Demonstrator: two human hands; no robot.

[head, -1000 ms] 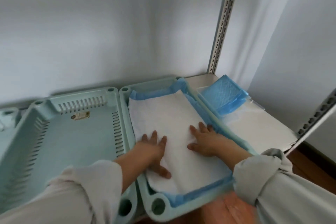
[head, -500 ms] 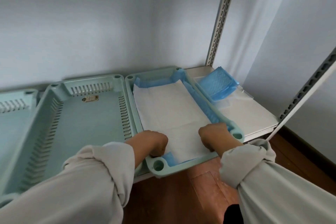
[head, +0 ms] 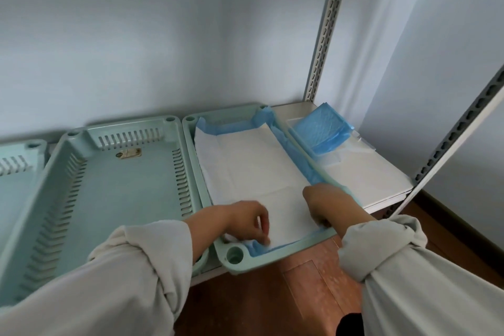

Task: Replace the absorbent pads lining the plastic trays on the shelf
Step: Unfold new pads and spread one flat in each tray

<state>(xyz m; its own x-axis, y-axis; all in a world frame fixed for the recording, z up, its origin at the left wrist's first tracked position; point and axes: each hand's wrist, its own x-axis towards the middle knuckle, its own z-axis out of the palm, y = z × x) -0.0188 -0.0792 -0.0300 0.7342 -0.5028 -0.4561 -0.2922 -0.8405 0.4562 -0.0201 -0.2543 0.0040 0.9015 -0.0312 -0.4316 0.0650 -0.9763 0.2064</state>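
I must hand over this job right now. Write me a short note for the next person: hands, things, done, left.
Left hand: pinches the pad at the near left corner of the right tray.
Right hand: fingers curled at the pad's near right corner, grip hidden.
Done: pad spread in the right tray, blue edges up its walls.
Left: finish tucking the near edge; line the middle tray, still bare. Folded spare pads lie on the shelf, right of the trays.

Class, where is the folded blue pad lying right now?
In the head view, the folded blue pad lies at the shelf's far right, beside the lined tray, near the rear upright post.
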